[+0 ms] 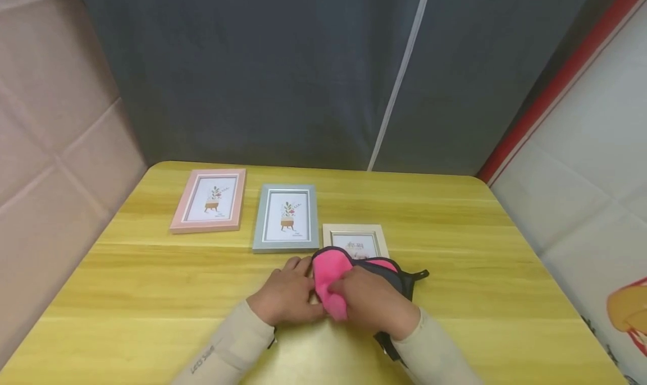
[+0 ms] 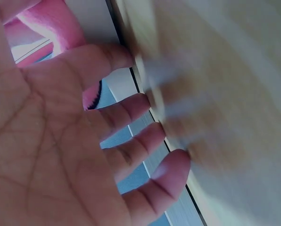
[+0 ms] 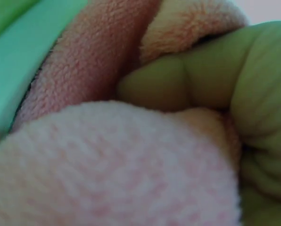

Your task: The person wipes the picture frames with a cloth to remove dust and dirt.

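Note:
A pink fleecy cloth piece (image 1: 331, 273) with black edging and a dark grey side lies bunched in front of the person. The right hand (image 1: 376, 301) pinches its pink fabric between thumb and fingers. In the right wrist view, the thumb (image 3: 178, 84) presses into a fold of the fleece (image 3: 117, 165). On the left, the left hand (image 1: 290, 295) rests with fingertips on the tabletop, right beside the pink edge. Its palm (image 2: 46, 141) and loosely bent fingers show in the left wrist view, holding nothing.
Just beyond the cloth lies a cream picture frame (image 1: 381, 242), partly covered by it. A grey-blue frame (image 1: 259, 228) and a pink frame (image 1: 184, 208) lie farther left on the yellow wooden table (image 1: 151, 317). A dark grey curtain (image 1: 253, 82) hangs behind.

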`<state>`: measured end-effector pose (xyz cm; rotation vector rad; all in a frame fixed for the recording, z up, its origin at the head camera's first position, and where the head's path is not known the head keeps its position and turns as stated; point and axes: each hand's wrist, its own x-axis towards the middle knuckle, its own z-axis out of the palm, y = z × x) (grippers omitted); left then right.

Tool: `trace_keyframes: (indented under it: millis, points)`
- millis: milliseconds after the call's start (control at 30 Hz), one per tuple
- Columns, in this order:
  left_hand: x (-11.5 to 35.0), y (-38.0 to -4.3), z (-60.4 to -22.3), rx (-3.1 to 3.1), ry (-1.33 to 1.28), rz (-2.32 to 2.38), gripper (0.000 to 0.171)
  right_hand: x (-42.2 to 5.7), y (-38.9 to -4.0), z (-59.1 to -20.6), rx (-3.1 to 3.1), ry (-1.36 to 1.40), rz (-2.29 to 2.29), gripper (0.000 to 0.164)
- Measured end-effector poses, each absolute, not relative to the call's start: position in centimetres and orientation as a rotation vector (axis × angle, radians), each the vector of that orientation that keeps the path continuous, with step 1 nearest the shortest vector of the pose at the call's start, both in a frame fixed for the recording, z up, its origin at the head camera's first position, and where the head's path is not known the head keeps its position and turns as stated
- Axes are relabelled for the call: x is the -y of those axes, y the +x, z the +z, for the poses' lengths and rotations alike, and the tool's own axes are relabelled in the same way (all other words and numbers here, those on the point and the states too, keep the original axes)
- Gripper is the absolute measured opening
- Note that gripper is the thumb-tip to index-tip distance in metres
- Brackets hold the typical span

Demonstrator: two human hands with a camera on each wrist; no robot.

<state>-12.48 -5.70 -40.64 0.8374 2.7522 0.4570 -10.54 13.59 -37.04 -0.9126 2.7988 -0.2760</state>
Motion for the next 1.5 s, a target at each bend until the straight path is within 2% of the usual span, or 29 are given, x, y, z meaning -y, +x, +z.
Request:
trace_keyframes:
  millis: [167,367,600,800,933,1100,1367,1500]
  points:
    - [5.8,-12.6,-40.7,-2.748,0.873,0.437,0.067,-13.3,-13.0,-37.1,-2.768,-0.822,-0.250,0.025]
    - [5.8,-12.7,-40.7,-2.741,0.882,0.386,0.071,-13.2,-15.6,-37.2,-2.737,-0.748,-0.206,0.017]
    - [5.9,-12.7,-40.7,-2.740,0.868,0.342,0.075,-13.0,-17.4,-37.2,-2.713,-0.600,-0.185,0.052]
    - [6.1,-12.6,-40.7,-2.742,0.859,0.343,0.075,-12.6,-18.2,-37.3,-2.696,-0.508,-0.189,0.061]
    - [6.0,-12.7,-40.8,-2.747,0.864,0.355,0.076,-12.7,-18.2,-37.6,-2.719,-0.507,-0.204,0.058]
    - [5.8,-12.8,-40.8,-2.740,0.875,0.386,0.077,-13.6,-17.1,-37.4,-2.751,-0.542,-0.315,0.046]
    - [5.7,-12.6,-40.7,-2.772,0.863,0.459,0.073,-14.9,-12.5,-36.0,-2.673,-0.928,-0.512,0.021]
    - [5.7,-12.6,-40.7,-2.781,0.819,0.507,0.069,-14.9,-10.3,-35.9,-2.663,-1.021,-0.445,0.026]
